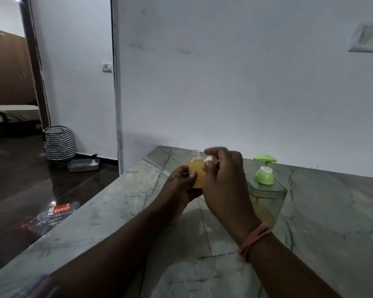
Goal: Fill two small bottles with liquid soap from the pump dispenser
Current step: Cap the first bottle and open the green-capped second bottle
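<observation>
My left hand [182,186] grips the small bottle [196,172], fingers and thumb curled round its lower half, holding it up above the stone counter [108,214], clear of the surface. Bottle stands upright, long axis near vertical, threaded neck on top and open, no cap on it yet. It's nearly full of yellow-orange soap, so I reckon the filling part is done for this one.

My right hand [221,179] sits just beside the bottle on its right, fingers curled, pinching a small white thing [208,160], prob the cap, tho it's blurred and mostly hidden by my fingers. That white piece is at about neck height but off to the right of the opening, not over it.

So what counts: the neck lies up and left of my right fingertips. Next move, I'd guess, is bringing the cap over the mouth and lining it up w/ the bottle's vertical axis before turning. Right hand is the one for that, left just keeps the bottle straight.

Pump dispenser [266,190] stands on the counter just right of my right hand, green pump head up, some soap left in it. Can't see a 2nd small bottle anywhere
</observation>
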Motion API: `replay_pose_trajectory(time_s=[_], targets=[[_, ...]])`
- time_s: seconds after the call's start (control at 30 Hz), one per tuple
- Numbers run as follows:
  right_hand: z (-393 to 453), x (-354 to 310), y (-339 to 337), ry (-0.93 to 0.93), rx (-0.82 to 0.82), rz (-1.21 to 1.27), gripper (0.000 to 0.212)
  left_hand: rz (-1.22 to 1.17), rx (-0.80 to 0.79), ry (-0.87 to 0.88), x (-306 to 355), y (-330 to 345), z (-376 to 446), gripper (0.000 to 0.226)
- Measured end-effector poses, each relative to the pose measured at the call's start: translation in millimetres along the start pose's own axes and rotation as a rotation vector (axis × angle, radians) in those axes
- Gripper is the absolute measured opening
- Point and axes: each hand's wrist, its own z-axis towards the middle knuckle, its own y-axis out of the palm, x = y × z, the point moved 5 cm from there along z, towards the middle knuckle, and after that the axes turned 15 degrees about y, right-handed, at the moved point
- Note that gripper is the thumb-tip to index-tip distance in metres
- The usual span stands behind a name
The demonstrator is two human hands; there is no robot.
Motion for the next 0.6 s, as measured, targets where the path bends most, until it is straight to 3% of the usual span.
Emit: replay_pose_trajectory(time_s=[0.3,0.47,0.6], targets=[[37,8,6,0.147,0.076,0.25,0.009,0.153,-0.053,0.012,-7,2,4,0.028],[31,26,16,0.16,0.024,0.247,0.024,0.188,-0.105,0.037,-11,6,2,0.043],[27,28,18,0.107,0.004,0.185,0.032,0.219,-0.09,0.059,-11,4,3,0.04]])
